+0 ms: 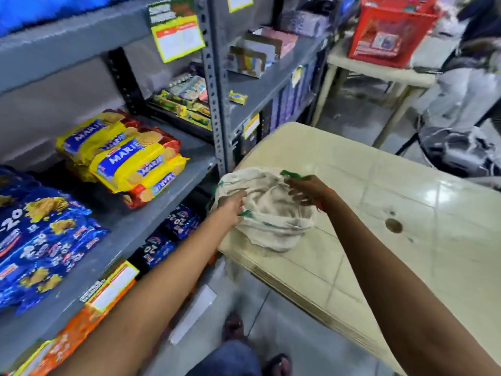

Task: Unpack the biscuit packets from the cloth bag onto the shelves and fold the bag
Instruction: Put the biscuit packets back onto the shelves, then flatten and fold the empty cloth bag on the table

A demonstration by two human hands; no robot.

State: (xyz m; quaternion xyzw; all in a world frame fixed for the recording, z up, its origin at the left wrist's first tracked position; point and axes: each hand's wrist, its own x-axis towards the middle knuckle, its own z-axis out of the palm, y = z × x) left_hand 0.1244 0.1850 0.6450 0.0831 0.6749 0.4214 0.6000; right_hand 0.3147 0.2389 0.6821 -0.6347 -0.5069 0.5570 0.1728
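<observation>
The bag (271,213), off-white cloth with green trim, lies crumpled at the table's (406,213) near-left corner, the corner closest to the shelves, with part of it hanging just over the left edge. Both hands are on it. The left hand (231,206) reaches in from the shelf side and closes on the bag's left rim, fingers curled into the cloth by a green strip. The right hand (306,189) grips the far right rim by the green handle (290,174), fingers bent and partly spread; how tightly it pinches is hard to tell through the blur. The bag looks slack and flattened; I cannot tell whether anything is inside.

On the grey shelf (162,221) to the left, yellow packets (122,158) marked Marie sit stacked near its right end. Blue packets (40,240) fill the shelf's left part. More blue packets (168,234) lie on the level below, and orange packets (76,329) show under the front edge. A red basket (390,31) stands on a farther table.
</observation>
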